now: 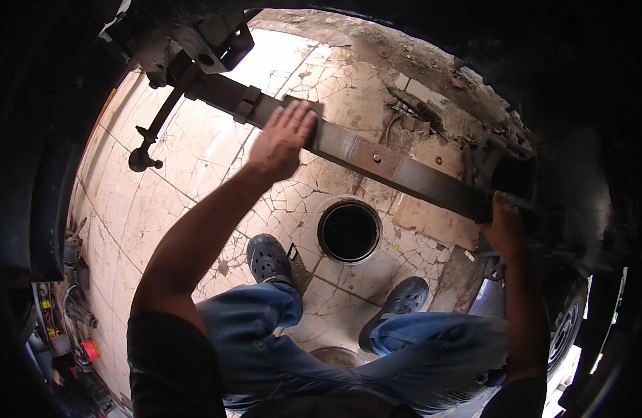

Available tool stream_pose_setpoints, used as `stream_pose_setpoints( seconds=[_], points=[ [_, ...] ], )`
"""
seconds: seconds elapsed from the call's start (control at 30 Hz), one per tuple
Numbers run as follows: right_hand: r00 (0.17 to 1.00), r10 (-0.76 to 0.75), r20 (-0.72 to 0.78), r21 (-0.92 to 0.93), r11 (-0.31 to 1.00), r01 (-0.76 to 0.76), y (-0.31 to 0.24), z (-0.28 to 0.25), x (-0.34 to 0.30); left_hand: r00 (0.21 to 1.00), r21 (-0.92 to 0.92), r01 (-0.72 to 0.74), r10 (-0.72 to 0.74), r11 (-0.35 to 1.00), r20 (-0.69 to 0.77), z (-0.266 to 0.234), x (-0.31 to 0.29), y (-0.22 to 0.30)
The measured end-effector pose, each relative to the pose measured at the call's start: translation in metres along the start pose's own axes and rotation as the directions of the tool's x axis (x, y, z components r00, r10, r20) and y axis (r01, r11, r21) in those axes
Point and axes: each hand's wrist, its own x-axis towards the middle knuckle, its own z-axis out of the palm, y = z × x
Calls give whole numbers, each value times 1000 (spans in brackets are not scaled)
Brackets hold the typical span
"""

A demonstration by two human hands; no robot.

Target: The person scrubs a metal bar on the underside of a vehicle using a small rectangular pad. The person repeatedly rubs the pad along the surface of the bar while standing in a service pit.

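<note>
on one long metal bar [377, 159], two hands: left hand [283, 139] flat and open, right hand [503, 224] grip closed round its end.

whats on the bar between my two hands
In the head view, the stretch of the long dark metal bar between the left hand and the right hand is bare steel, with only a small hole near its middle; nothing rests on it.
</note>
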Motion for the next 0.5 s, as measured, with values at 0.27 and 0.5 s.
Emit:
stream_pose_setpoints(
  seconds=[0.27, 0.5],
  points=[
    [996, 34, 88, 1, 999, -35, -14, -18, 5, 977, -163, -211, 211, 964, -14, 21, 0, 55],
    [999, 20, 50, -23, 1000, -19, -14, -13, 2, 998, 86, -23, 18, 996, 58, 4, -4, 19]
  ],
)
